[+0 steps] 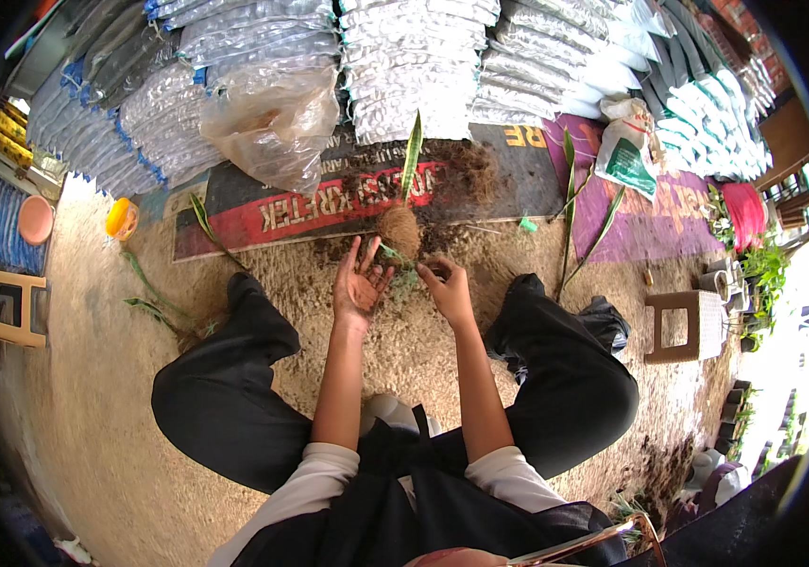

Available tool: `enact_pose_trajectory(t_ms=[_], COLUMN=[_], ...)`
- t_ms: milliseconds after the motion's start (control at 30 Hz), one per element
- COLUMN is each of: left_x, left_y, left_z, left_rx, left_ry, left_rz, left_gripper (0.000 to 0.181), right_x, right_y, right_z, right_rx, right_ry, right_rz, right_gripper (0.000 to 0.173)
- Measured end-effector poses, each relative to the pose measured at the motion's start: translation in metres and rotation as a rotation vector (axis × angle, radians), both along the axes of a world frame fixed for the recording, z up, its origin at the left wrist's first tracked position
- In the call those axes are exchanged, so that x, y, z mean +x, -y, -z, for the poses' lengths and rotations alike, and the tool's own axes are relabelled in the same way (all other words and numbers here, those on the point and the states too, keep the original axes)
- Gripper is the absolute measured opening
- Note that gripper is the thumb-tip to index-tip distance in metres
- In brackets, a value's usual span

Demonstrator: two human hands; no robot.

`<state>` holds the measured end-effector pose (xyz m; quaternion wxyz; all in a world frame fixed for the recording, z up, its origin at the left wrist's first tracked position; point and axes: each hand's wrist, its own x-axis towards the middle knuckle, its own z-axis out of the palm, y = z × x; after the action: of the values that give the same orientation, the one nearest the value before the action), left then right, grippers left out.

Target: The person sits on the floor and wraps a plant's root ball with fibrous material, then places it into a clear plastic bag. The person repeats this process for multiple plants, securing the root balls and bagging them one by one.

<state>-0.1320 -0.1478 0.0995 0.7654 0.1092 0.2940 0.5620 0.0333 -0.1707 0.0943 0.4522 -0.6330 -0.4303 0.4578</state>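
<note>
Before me on the ground stands a round brown fibre ball [398, 230], with one upright snake plant leaf [413, 156] rising from its top. My left hand [362, 283], palm up and dirty with soil, has its fingers spread just left of a thin green strand [396, 254]. My right hand [444, 283] pinches the strand's right end between thumb and fingertips. Small feathery greenery [404, 280] lies between the hands, below the ball. More snake plant leaves lie near my left foot [202, 220] and stand near my right foot [569, 205].
Behind the printed banner [234, 230] rise stacked filled plastic bags [415, 71]. An open clear bag [270, 135] and loose brown fibre [471, 173] are on the banner. A yellow tub [121, 218] and tan stool [14, 276] stand left, a brown stool [684, 294] right.
</note>
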Motion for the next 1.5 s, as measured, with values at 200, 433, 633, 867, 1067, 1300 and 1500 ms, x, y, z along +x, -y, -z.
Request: enact_pose_trajectory(t_ms=[200,433,633,867,1067,1300,1500], left_x=[-0.016,-0.041,-0.054,-0.108,-0.115,-0.139,-0.09], left_y=[-0.007,-0.013,-0.014,-0.02,-0.015,-0.008,-0.003], left_z=[0.007,0.011,0.016,0.046,0.032,0.014,0.003], left_rx=[-0.062,-0.094,-0.006,-0.058,-0.1,-0.147,0.137], left_ry=[0.04,-0.197,-0.623,-0.627,-0.596,-0.595,-1.423], left_rz=[-0.285,-0.566,-0.681,-0.993,-0.993,-1.058,0.066], left_gripper=[0.05,0.052,0.053,0.059,0.058,0.051,0.059], right_x=[0.016,0.04,0.052,0.098,0.11,0.132,0.097], right_y=[-0.004,-0.003,0.002,0.014,0.022,0.041,0.034], right_z=[0.016,0.013,-0.001,-0.024,-0.033,-0.046,-0.047], right_rx=[0.118,0.21,0.267,0.517,0.645,0.691,0.514], right_ry=[-0.529,-0.698,-0.783,-0.713,-0.439,-0.488,-0.789], right_rz=[0.36,0.756,0.818,1.1,1.114,1.2,0.801], right_gripper=[0.012,0.013,0.013,0.018,0.013,0.014,0.02])
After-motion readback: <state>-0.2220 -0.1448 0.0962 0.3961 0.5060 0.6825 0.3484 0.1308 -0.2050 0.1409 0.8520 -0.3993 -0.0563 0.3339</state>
